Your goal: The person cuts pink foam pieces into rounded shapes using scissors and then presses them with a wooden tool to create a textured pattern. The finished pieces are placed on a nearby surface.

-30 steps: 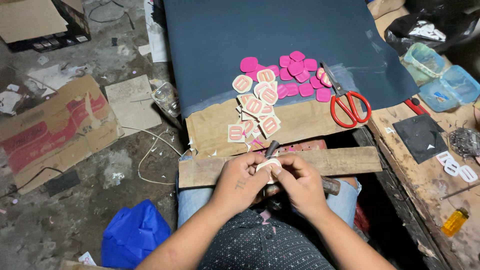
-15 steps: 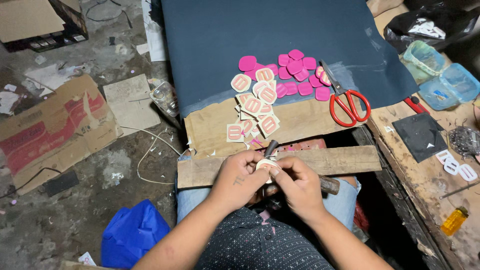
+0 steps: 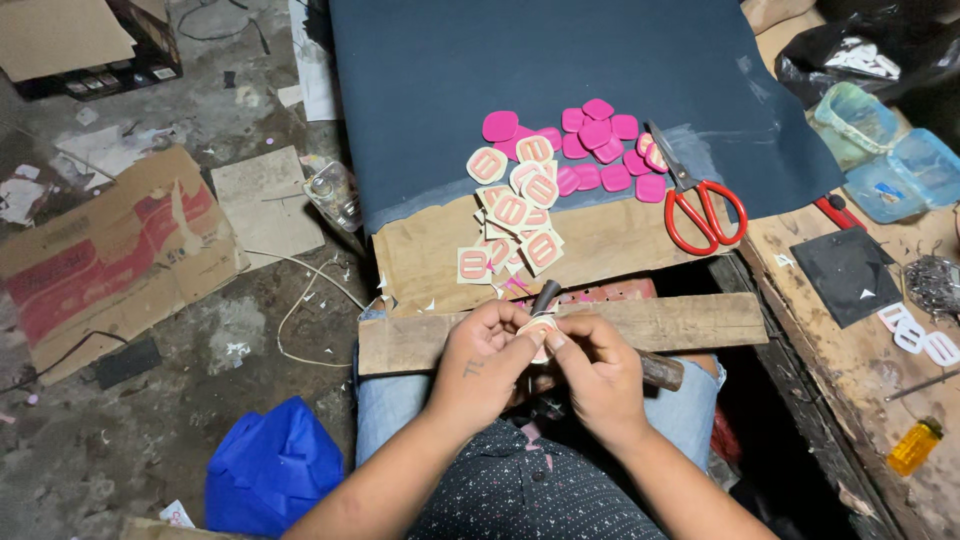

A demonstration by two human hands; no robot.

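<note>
Across the top of the view lies a big dark blue sheet (image 3: 560, 90), spread over the desk (image 3: 860, 360), and that's the largest thing going. Its near edge gives way to a tan strip of cardboard (image 3: 610, 250), then a wooden plank (image 3: 660, 325) resting across the person's lap. On the sheet's near edge sits a heap of pink rounded pieces (image 3: 600, 150), and just left of it a looser pile of cream pieces with pink marks (image 3: 515, 215), spilling onto the cardboard. Red-handled scissors (image 3: 700, 205) lie right of the pink heap, blades pointing up and away.

Both hands meet right over the plank's near edge. Left hand (image 3: 480, 365) and right hand (image 3: 600, 375) pinch one small cream piece (image 3: 538, 330) between them, thumbs and fingertips pressed onto it from either side, so it sits dead centre, equally close to both. It looks tilted up toward the camera. A dark tool handle (image 3: 545, 296) pokes up just beyond it, touching or nearly so, can't tell which.

Room-wise, the plank is bare left and right of the hands, and the piles are well ahead, an easy forward reach.
</note>
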